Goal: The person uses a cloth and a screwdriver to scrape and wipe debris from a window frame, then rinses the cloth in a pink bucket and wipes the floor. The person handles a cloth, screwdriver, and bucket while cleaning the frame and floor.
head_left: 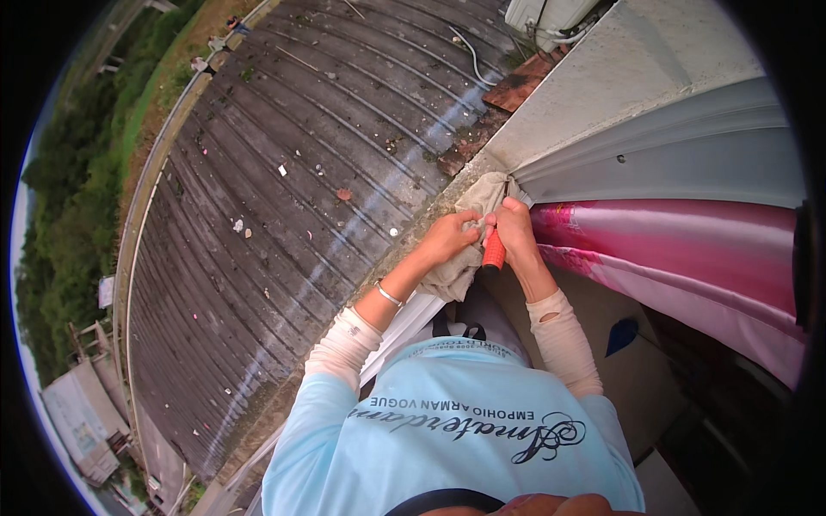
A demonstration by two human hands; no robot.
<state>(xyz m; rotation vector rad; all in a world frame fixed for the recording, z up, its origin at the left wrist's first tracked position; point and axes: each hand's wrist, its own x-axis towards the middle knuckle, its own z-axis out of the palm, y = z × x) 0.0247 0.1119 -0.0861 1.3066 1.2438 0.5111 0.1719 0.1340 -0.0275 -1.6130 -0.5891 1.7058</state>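
My right hand (516, 225) is closed round a tool with an orange textured handle (493, 250), its dark butt end pointing back toward me. A thin dark shaft seems to run up from the fist into the corner of the window frame; its tip is hidden, so I cannot tell the tool's exact kind. A crumpled beige cloth (451, 277) lies over the sill and reaches up under both hands into that corner. Close beside the right hand, my left hand (449, 236) has its fingers curled on the cloth, pinching it.
Beyond the sill, a dark ribbed roof (284, 232) with scattered litter slopes away outside. A white outdoor unit (551, 19) stands at the top. On the right are a grey frame panel (654, 155) and a pink curtain (671, 241). A blue object (621, 336) is lower right.
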